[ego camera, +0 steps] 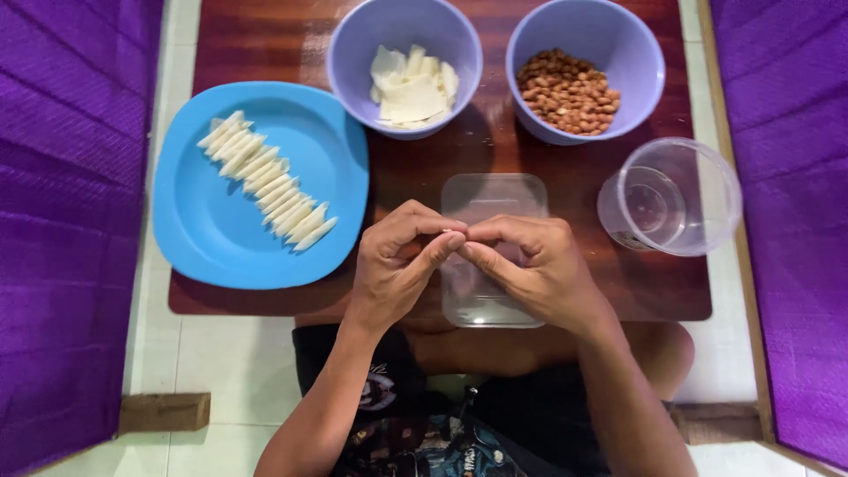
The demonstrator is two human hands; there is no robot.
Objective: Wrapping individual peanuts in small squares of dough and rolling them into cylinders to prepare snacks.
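Both hands meet over the near middle of the dark wooden worktop (565, 190), above a clear rectangular plastic container (491, 205) that lies flat beneath them. The left hand (393, 265) and the right hand (534, 265) have their fingertips pressed together around a small pale piece (452, 235), most likely a bit of white wrapper; it is pinched between thumb and forefinger of each grip and is too small to make out further.

To the left sits a blue plate (212, 238) with a diagonal row of folded white wrapper pieces (265, 181) laid side by side. At the far edge stand two lilac bowls: the left bowl (353, 44) holds loose white wrapper sheets (411, 87), the right bowl (636, 53) holds brown peanuts (568, 91). On the right, near the worktop's edge, a clear plastic cup (707, 177) stands well apart from the hands. Purple cloth (71, 177) hangs on both sides of the scene.
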